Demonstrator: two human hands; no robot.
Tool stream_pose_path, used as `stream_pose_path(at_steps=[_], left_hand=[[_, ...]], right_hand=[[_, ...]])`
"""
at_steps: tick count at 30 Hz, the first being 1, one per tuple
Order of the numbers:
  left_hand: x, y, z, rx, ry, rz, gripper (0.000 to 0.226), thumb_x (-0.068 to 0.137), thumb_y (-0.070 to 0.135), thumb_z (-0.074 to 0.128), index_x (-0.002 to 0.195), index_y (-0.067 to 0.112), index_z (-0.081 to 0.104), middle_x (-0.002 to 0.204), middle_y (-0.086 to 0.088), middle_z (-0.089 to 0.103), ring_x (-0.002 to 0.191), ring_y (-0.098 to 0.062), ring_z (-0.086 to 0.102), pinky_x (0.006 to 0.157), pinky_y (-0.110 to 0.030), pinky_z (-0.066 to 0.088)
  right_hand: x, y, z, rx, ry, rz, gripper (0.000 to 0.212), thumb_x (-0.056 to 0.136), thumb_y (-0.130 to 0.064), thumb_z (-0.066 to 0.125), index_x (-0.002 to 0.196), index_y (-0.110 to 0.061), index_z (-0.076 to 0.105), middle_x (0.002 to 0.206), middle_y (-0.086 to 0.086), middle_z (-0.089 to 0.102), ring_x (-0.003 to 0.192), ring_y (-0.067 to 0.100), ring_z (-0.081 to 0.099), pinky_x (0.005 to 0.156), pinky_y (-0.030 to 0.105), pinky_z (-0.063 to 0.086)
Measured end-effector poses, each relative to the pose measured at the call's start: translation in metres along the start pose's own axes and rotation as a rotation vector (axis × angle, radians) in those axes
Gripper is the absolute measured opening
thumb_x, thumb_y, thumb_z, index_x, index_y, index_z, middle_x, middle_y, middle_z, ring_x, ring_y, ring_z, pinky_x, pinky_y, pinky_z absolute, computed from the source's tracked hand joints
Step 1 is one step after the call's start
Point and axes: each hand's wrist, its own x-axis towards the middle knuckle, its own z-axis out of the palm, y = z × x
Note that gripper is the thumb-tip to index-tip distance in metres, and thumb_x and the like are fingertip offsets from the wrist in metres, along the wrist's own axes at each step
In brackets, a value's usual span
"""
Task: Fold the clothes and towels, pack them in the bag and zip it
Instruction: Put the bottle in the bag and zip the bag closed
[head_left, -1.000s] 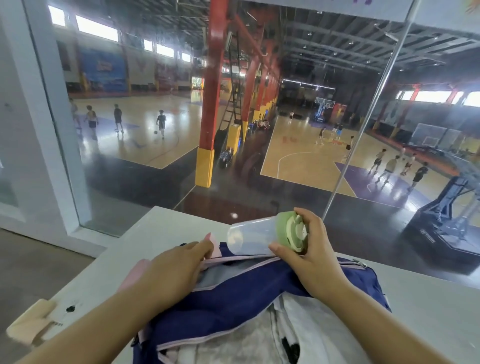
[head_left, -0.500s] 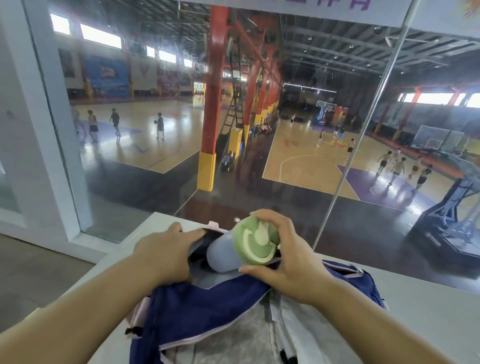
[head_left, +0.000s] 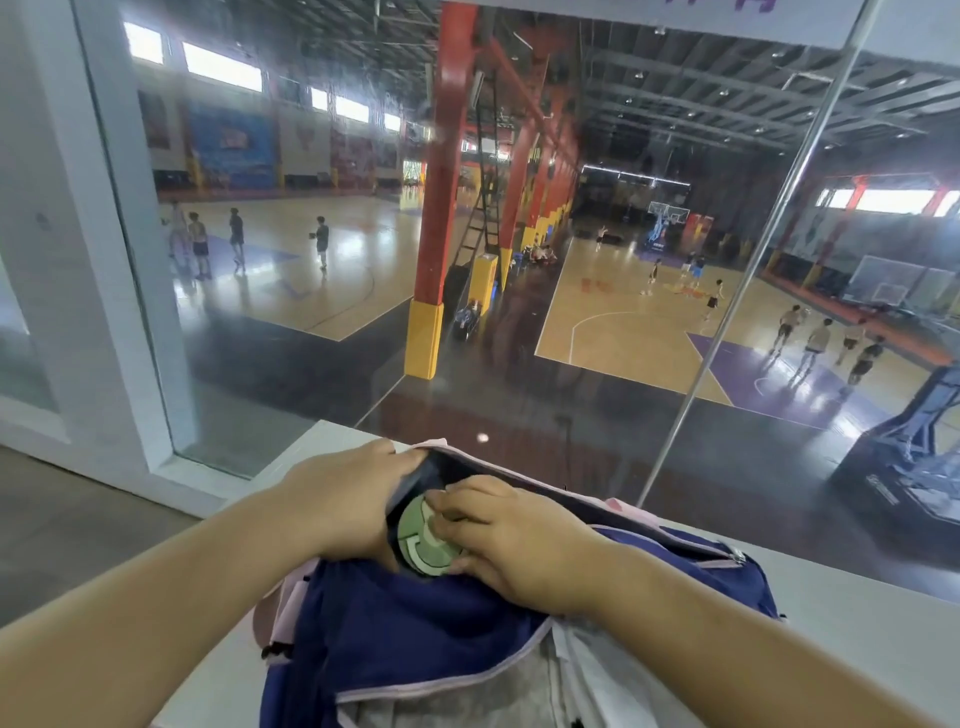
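right hand (head_left: 514, 540) curled over the round green bottle lid (head_left: 422, 545), which sits low in the end pocket of the soft navy bag (head_left: 415, 634). left hand (head_left: 337, 499) grips the pocket rim (head_left: 410, 483), wrist straight. bag on smooth white tabletop (head_left: 857, 623).

Both forearms reach forward, left hand (head_left: 343, 499) and right hand (head_left: 514, 540) close together, fingers curled, gripping.

White worktop (head_left: 857, 639) runs along a glass wall with a white frame (head_left: 104, 260); a thin metal pole (head_left: 753, 260) slants up from its far edge. Beyond and below lie wooden basketball courts, a row of red pillars (head_left: 441, 182) with yellow padding (head_left: 423, 340) at the base, and a ladder (head_left: 480, 208) beside them. Players (head_left: 236, 239) stand on the left court, others (head_left: 810, 345) on the right near a blue hoop stand (head_left: 914, 447).
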Motion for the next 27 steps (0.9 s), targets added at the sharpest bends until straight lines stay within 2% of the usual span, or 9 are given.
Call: stream_pose_path(at_steps=[4,6,9,13,15,18,21,24,27], left_hand=[[0.001,-0.002,-0.003,0.061,-0.021,-0.034,0.081,0.048,0.057,0.080,0.116,0.035,0.040,0.094,0.016,0.042,0.089,-0.016,0.057,0.068,-0.030,0.046],[0.000,-0.005,-0.005,0.087,-0.024,-0.054,0.088,0.050,0.055,0.079,0.125,0.033,0.038,0.104,0.014,0.047,0.096,-0.017,0.057,0.068,-0.028,0.042],[0.000,-0.005,-0.007,0.076,-0.027,-0.052,0.095,0.052,0.053,0.079,0.134,0.034,0.034,0.125,0.012,0.052,0.106,-0.016,0.055,0.071,-0.025,0.039],[-0.007,0.000,-0.013,0.027,0.008,-0.056,0.093,0.055,0.048,0.081,0.136,0.036,0.037,0.140,0.011,0.047,0.121,-0.015,0.048,0.087,-0.027,0.041],[-0.015,0.003,-0.014,-0.022,0.064,-0.058,0.088,0.060,0.045,0.080,0.137,0.037,0.039,0.142,0.013,0.044,0.126,-0.012,0.043,0.096,-0.027,0.038],[-0.030,0.010,-0.015,-0.126,0.231,0.025,0.056,0.070,0.046,0.074,0.122,0.037,0.055,0.125,0.020,0.053,0.114,-0.004,0.048,0.087,-0.017,0.037],[-0.045,0.027,-0.016,-0.278,0.308,0.129,0.028,0.076,0.043,0.071,0.102,0.038,0.062,0.102,0.029,0.055,0.094,0.010,0.049,0.077,-0.003,0.032],[-0.056,0.053,-0.009,-0.385,0.297,0.184,0.018,0.074,0.043,0.073,0.090,0.040,0.064,0.096,0.026,0.060,0.101,0.009,0.048,0.079,-0.005,0.035],[-0.056,0.085,0.003,-0.383,0.279,0.259,0.023,0.076,0.049,0.067,0.097,0.042,0.063,0.098,0.029,0.058,0.098,0.011,0.048,0.079,-0.011,0.037]], right_hand=[[0.003,0.001,0.002,0.029,-0.150,0.079,0.053,0.088,-0.044,0.046,0.115,-0.004,0.065,0.135,0.011,0.055,0.121,0.030,0.052,0.103,0.033,0.039],[0.003,0.000,-0.004,0.033,-0.222,0.119,0.063,0.090,-0.051,0.038,0.124,-0.003,0.058,0.147,0.009,0.041,0.133,0.028,0.040,0.109,0.034,0.032],[0.005,-0.001,-0.012,0.022,-0.316,0.168,0.059,0.095,-0.050,0.040,0.134,-0.008,0.048,0.156,0.001,0.024,0.142,0.019,0.024,0.112,0.035,0.029],[0.002,-0.005,-0.014,0.105,-0.353,0.238,0.049,0.096,-0.049,0.039,0.123,-0.014,0.061,0.153,-0.004,0.031,0.140,0.014,0.027,0.108,0.040,0.033],[-0.007,-0.005,-0.017,0.187,-0.290,0.287,0.040,0.096,-0.045,0.042,0.111,-0.017,0.067,0.136,-0.003,0.053,0.125,0.015,0.045,0.101,0.042,0.040],[-0.030,-0.007,-0.029,0.244,-0.122,0.356,0.030,0.095,-0.041,0.045,0.103,-0.022,0.066,0.105,-0.008,0.066,0.098,0.013,0.057,0.088,0.037,0.047],[-0.063,-0.010,-0.040,0.293,0.053,0.410,0.026,0.094,-0.037,0.047,0.102,-0.023,0.068,0.101,-0.011,0.067,0.096,0.008,0.056,0.088,0.030,0.045],[-0.105,-0.011,-0.041,0.294,0.191,0.521,0.024,0.089,-0.037,0.051,0.094,-0.023,0.069,0.096,-0.013,0.069,0.093,0.005,0.056,0.086,0.022,0.043],[-0.149,-0.007,-0.033,0.248,0.329,0.689,0.020,0.085,-0.037,0.058,0.094,-0.025,0.070,0.097,-0.015,0.069,0.092,0.002,0.057,0.086,0.017,0.042]])
